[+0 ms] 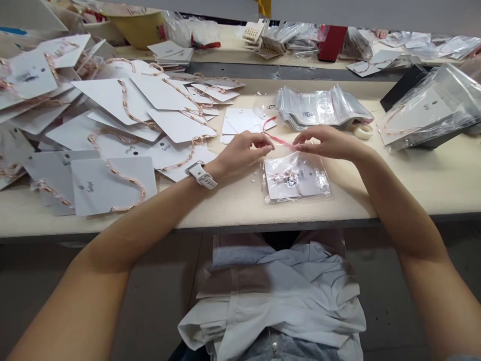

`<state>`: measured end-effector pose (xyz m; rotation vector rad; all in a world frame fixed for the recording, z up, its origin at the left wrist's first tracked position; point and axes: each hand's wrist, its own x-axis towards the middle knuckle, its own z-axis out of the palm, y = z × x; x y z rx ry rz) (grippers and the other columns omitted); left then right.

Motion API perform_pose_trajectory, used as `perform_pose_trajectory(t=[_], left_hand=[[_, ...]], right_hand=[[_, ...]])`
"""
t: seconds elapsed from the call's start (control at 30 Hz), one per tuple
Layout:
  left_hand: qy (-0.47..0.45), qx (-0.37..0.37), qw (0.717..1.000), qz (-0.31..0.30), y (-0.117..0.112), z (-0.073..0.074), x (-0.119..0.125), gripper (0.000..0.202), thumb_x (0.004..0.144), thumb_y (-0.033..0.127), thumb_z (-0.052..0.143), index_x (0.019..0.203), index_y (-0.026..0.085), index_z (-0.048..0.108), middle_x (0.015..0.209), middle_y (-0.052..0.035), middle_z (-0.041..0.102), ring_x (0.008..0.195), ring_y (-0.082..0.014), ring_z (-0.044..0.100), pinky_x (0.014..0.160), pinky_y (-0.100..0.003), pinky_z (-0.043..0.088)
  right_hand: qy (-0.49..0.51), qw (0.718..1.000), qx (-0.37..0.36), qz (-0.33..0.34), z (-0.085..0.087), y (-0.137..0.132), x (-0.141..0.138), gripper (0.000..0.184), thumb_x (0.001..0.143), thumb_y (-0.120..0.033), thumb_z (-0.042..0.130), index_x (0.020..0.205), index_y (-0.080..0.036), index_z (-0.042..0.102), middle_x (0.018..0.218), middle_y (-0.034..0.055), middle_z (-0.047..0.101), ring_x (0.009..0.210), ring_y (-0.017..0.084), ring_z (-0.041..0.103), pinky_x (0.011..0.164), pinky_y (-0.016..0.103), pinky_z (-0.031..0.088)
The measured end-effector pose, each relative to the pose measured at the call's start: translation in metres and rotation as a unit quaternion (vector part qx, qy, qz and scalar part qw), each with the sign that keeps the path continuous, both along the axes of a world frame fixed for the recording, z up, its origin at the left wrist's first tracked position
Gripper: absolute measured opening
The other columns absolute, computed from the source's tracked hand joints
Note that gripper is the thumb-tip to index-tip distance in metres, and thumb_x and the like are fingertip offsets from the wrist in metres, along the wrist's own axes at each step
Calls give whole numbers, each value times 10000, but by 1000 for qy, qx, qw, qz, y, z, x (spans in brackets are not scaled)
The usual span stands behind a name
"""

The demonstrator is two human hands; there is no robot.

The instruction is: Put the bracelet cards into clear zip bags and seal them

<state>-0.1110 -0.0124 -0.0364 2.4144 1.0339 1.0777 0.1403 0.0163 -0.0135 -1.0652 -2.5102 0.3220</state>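
A clear plastic bag [325,189] with a white jewelry card [276,188] inside lies flat at the table's front, just below my hands. My right hand [325,141] is closed, its fingertips pinching a thin red strip [276,136] that curls up toward the left. My left hand [248,150], with a white watch on the wrist, is curled in a pinch above the bag's upper left corner. Whether anything sits between its fingertips I cannot make out. Behind my hands are white cards [240,120] and a stack of clear bags [311,108].
A large heap of white cards with pink beaded necklaces [112,185] covers the left side. At right, a bagged necklace card [421,113] leans on a black box [404,87]. A tape roll [363,131] lies nearby. A yellow bowl [137,30] stands on the far table.
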Motion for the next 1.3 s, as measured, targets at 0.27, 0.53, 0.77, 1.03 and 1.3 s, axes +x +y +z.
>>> perform_pose_trajectory(t=[0.27,0.53,0.77,1.03,1.3], left_hand=[[-25,131,990,37,6,3,-8,261,905,286,528,1119,182,635,1094,-90,653,965,-182,610,841,-326,519],[232,313,918,-78,-18,-20,6,797,739,512,763,1403,234,419,1467,-161,403,1322,-381,392,1113,-586,378],[12,323,946,13,-19,-22,20,118,946,244,568,1058,213,587,1013,-50,664,916,-180,628,770,-341,574],[-354,-31,934,-36,14,-7,-5,415,807,579,713,975,229,566,1015,-36,652,934,-193,666,663,-279,585],[-274,-135,948,-86,-6,-8,12,394,809,519,731,956,184,587,1053,-68,668,974,-174,653,735,-244,598]], right_hand=[[286,940,-181,-33,3,-6,-1,147,814,-286,685,793,-206,563,807,25,614,707,131,557,685,292,507],[434,828,-327,-141,0,-7,-10,113,850,-76,584,794,-174,585,637,-18,511,533,80,481,443,182,384],[461,778,-408,-124,3,-13,-16,203,975,-227,434,834,-152,559,660,7,564,556,85,555,556,185,533],[462,872,-159,-18,-3,-4,1,475,883,-639,504,981,-189,620,1047,74,642,824,145,651,782,261,565],[392,898,-196,25,-11,-12,-8,422,732,-535,777,982,-214,662,849,7,676,674,128,644,608,258,569]])
